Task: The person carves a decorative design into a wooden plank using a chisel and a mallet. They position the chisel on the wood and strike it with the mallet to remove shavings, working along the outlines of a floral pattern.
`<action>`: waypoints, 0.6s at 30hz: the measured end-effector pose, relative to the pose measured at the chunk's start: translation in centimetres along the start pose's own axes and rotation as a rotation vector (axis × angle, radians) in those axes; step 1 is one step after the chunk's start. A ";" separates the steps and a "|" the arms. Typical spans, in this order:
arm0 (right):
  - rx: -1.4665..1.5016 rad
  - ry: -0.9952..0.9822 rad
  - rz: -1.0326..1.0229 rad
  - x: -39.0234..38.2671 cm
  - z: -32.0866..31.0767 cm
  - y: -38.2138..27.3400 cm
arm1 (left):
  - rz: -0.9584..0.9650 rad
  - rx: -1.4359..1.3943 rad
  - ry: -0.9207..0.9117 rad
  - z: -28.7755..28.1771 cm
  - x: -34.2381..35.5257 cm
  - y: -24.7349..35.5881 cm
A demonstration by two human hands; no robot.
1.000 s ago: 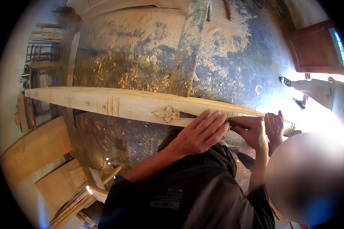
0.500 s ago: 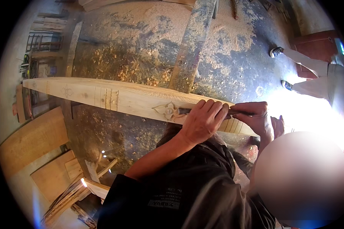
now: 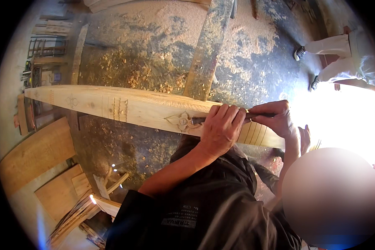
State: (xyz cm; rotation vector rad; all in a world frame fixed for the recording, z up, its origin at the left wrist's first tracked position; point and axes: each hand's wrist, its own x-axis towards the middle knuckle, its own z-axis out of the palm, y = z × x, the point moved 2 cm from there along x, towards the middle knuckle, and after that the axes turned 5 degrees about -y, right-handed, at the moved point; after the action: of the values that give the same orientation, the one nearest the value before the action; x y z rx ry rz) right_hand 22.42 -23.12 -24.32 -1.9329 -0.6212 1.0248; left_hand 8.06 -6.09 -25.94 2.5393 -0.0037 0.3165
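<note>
A long pale wooden plank (image 3: 150,106), tapering to a point at the left, lies across in front of me. Its face carries a carved flower motif (image 3: 183,121) and several cut lines. My left hand (image 3: 223,125) rests on the plank, fingers wrapped round the shaft of a carving chisel (image 3: 198,120), whose tip is at the flower's right side with curled shavings beside it. Further right, my right hand (image 3: 277,118) pinches the rear of the chisel between thumb and fingers. The left palm hides the middle of the tool.
Another hand (image 3: 305,138) touches the plank's right part, beside a blurred head (image 3: 335,196). A person in light trousers (image 3: 335,75) stands at the right. A beam (image 3: 206,54) crosses the shaving-strewn floor (image 3: 154,46). Boards (image 3: 39,156) lean at the left.
My hands have shifted very slightly, still gripping the chisel at the flower. The legs of the person at the right have moved, the torso now further up in view.
</note>
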 end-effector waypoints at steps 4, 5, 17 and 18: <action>0.045 -0.051 0.049 0.5 -0.2 0.8 | 0.025 -0.009 0.037 -0.1 0.7 0.0; 0.055 -0.048 0.054 0.5 -0.2 0.8 | 0.009 -0.014 0.003 0.1 0.4 0.1; 0.020 0.203 0.133 -10.0 4.9 1.1 | 0.502 0.004 -0.097 -3.5 -3.3 0.8; 0.065 0.234 0.188 -11.3 5.6 1.7 | 0.536 -0.015 -0.106 -5.1 -3.6 0.6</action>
State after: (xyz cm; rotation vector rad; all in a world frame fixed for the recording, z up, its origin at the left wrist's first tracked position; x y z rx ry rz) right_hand 11.72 -29.73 -22.78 -2.0438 -0.2759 0.9023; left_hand 3.34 -4.02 -22.32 2.4990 -0.7314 0.3819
